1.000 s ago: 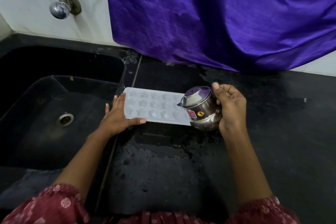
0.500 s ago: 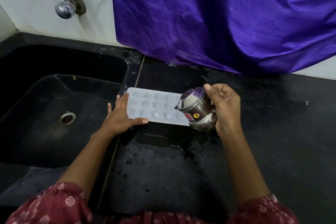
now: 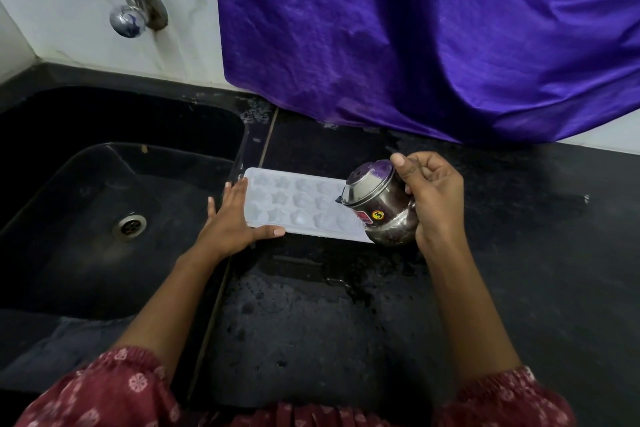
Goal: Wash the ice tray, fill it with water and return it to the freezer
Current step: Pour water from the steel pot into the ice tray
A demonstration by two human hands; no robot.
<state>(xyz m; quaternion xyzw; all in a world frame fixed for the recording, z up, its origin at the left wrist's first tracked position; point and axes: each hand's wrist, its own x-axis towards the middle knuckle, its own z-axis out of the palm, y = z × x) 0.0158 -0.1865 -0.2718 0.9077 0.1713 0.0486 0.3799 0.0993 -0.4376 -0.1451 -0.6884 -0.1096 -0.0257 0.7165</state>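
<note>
On the black counter (image 3: pixel 519 270), right hand (image 3: pixel 434 199) clamping tilted steel pot (image 3: pixel 382 206) over ice tray (image 3: pixel 294 206), left hand (image 3: pixel 230 224) flat, open.

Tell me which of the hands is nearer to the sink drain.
Left. The left hand rests on the ice tray beside the sink drain; the right hand is farther, holding the steel pot.

1 head-worn wide-angle view looks steeply down from close above the black counter (image 3: pixel 519 270), sink (image 3: pixel 86 201) at frame left, wall probably ahead
</note>
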